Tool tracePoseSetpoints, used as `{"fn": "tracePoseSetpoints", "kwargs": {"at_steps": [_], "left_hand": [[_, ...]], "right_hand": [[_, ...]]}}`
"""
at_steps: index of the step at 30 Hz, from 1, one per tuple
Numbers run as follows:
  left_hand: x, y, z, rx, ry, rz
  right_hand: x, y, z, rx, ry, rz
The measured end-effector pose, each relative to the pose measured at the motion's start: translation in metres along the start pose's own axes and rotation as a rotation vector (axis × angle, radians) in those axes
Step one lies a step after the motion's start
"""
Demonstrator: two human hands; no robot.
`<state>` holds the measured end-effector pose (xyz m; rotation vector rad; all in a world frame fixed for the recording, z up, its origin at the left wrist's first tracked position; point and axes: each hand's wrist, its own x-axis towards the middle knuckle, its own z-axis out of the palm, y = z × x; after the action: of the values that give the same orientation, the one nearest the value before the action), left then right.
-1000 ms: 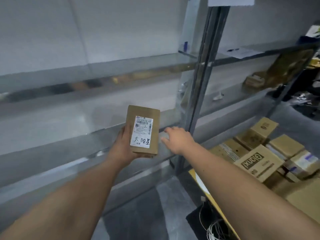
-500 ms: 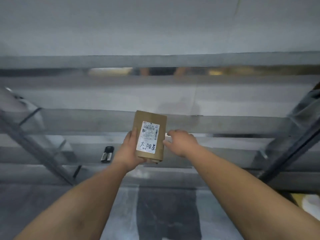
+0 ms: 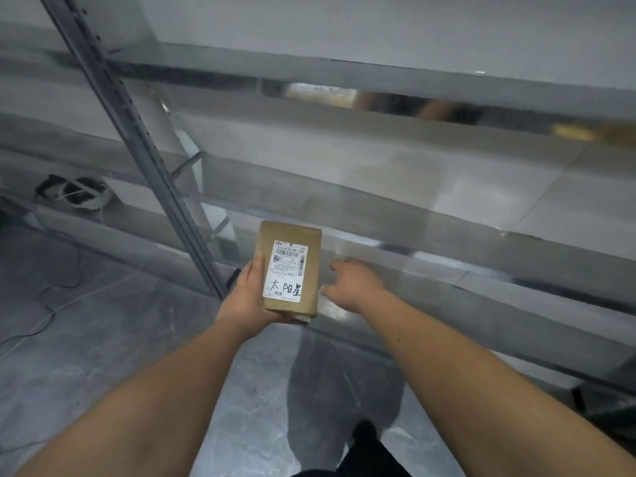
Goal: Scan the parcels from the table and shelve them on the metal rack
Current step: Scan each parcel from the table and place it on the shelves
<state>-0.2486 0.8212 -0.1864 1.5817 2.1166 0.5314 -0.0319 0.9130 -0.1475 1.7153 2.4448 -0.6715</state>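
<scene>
We thought the small brown parcel (image 3: 290, 270) could slip and fall to the floor, because only our left hand (image 3: 246, 297) held it, gripping from below at its 7 o'clock side. It was in the air, just in front of the metal rack (image 3: 447, 228). Our right hand (image 3: 354, 285), at the parcel's 3 o'clock, was loosely spread and held nothing.

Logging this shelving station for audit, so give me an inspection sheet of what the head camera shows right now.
Surface: metal rack, visible shelves bare and reflective.
Job's things: one brown parcel, white label facing up, held off the shelf.
Clutter: round grey object on the floor at left, blurred.
Hands: left hand grips the parcel; right hand holds nothing.
Cables: thin cable trailing across the floor.
Surroundings: grey floor, pale wall.
</scene>
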Motion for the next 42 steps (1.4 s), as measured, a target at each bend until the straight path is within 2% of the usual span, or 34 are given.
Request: {"fn": "tracePoseSetpoints", "kwargs": {"at_steps": [9, 16, 21, 25, 32, 35, 42], "left_hand": [[0.051, -0.063, -0.003, -0.014, -0.069, -0.079], [0.114, -0.096, -0.013, -0.086, -0.072, -0.157], [0.150, -0.123, -0.016, -0.149, -0.107, -0.131], [0.182, -0.161, -0.014, -0.155, -0.139, -0.124], [0.234, -0.223, -0.036, -0.230, -0.266, 0.020], [0.249, -0.241, -0.050, -0.166, -0.299, 0.094], [0.277, -0.289, -0.050, -0.150, -0.335, 0.133]], "right_hand": [[0.092, -0.046, 0.029, 0.033, -0.152, -0.048], [0.178, -0.068, 0.044, 0.112, -0.257, 0.008], [0.214, -0.091, 0.058, 0.310, -0.305, 0.047], [0.239, -0.101, 0.066, 0.370, -0.255, 0.130], [0.258, -0.131, 0.083, 0.353, -0.221, 0.314], [0.265, -0.150, 0.102, 0.360, -0.204, 0.361], [0.285, -0.175, 0.134, 0.391, -0.171, 0.446]]}}
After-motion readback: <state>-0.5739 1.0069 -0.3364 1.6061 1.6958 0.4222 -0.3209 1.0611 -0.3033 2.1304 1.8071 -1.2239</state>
